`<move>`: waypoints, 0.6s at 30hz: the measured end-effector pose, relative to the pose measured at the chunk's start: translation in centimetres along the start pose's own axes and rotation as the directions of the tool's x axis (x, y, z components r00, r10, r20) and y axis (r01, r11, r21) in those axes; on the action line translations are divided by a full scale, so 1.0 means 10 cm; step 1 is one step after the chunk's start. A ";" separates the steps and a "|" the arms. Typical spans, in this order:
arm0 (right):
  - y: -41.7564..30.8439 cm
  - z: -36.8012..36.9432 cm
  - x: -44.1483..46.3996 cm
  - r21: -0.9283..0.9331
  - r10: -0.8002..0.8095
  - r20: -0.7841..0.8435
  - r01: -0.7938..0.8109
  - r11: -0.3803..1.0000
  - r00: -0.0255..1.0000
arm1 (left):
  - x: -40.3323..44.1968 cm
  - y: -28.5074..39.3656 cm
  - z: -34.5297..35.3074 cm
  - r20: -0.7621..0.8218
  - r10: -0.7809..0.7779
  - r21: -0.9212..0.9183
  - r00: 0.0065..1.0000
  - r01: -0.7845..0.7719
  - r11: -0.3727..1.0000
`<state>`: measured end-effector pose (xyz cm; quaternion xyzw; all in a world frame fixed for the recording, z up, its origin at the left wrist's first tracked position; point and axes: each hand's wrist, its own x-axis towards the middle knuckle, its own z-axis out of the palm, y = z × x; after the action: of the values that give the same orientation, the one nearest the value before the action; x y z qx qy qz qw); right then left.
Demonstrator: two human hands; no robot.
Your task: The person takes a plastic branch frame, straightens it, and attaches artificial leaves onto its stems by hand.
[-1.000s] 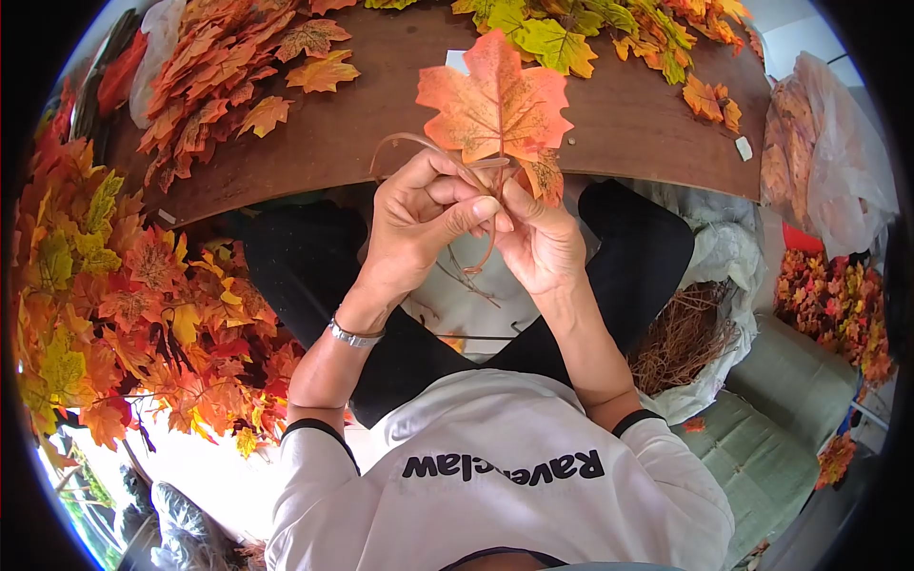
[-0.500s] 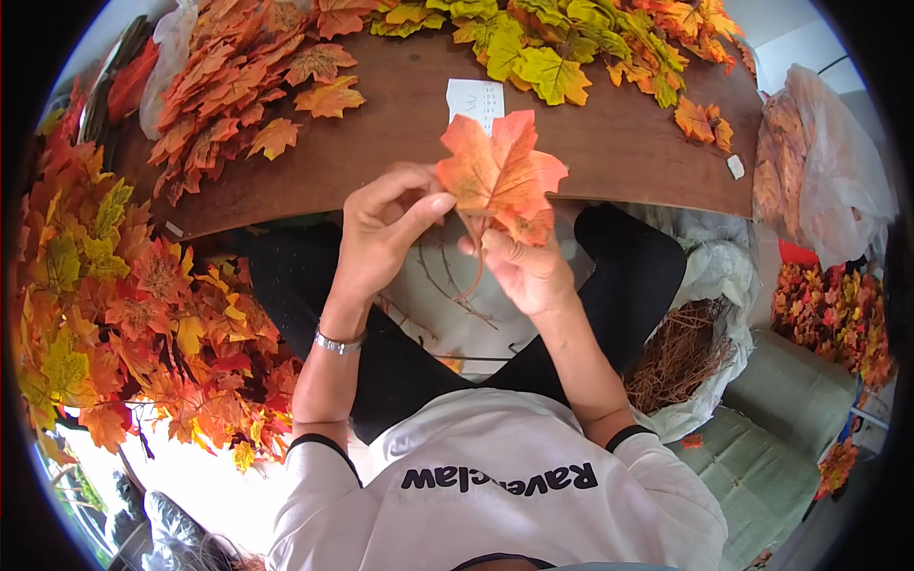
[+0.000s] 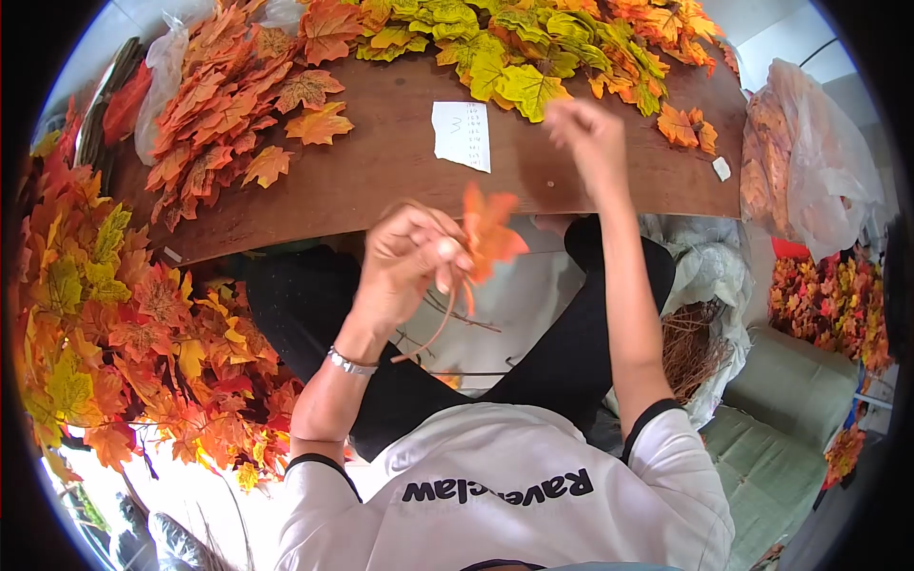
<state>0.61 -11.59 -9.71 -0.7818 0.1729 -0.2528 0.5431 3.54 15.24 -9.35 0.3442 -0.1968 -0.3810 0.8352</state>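
Observation:
Above my lap, my left hand pinches the stem of an orange artificial leaf, whose blade stands to the right of the fingers. A thin brown stem curves down below that hand. My right hand is raised over the brown table, just below the yellow-green leaves. Its fingers are bent and blurred, so whether they hold anything is unclear. Between the hands and farther back lies a torn white paper with writing on the table.
Orange-red leaves are piled at the table's back left. A clear bag of leaves stands at the right. Many autumn leaves fill the left side. A white sack with brown stems sits by my right leg.
My right hand has let go of the orange leaf and moved up and right over the table. The leaf is now turned in my left hand, and more of the white paper shows.

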 end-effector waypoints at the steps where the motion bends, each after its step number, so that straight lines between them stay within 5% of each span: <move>1: 0.08 -0.03 0.24 -0.074 -0.030 -0.129 0.021 0.997 0.991 | -0.01 -0.07 0.04 0.033 -0.052 -0.036 0.998 0.053 0.998; 4: 0.09 -0.02 0.70 -0.422 -0.196 -0.196 0.098 0.901 0.961 | -0.03 -0.17 0.06 0.090 -0.256 -0.077 0.962 0.263 0.962; 7: 0.13 0.07 0.90 -0.651 -0.283 -0.101 0.151 0.744 0.954 | -0.04 -0.21 0.09 0.119 -0.263 -0.089 0.957 0.275 0.957; 11: 0.08 0.05 0.84 -0.258 -0.090 -0.183 0.041 0.965 0.979 | -0.20 -0.20 0.12 0.120 -0.253 -0.066 0.960 0.262 0.963; 13: 0.04 -0.03 0.81 -0.218 -0.057 -0.176 0.018 0.976 0.983 | -0.33 -0.13 0.16 0.072 -0.238 0.001 0.969 0.238 0.971; 16: -0.06 -0.23 0.75 -0.099 -0.022 -0.173 0.004 0.995 0.985 | -0.47 0.12 0.15 0.214 -0.068 0.043 0.974 0.060 0.997; 18: -0.12 -0.41 0.78 0.075 -0.023 -0.184 0.037 0.996 0.983 | -0.47 0.36 0.33 0.257 0.119 -0.090 0.959 -0.099 0.991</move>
<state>4.62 -18.55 -5.83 -0.7359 0.2003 -0.3381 0.5514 0.46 19.12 -4.84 0.2474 -0.3093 -0.3837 0.8342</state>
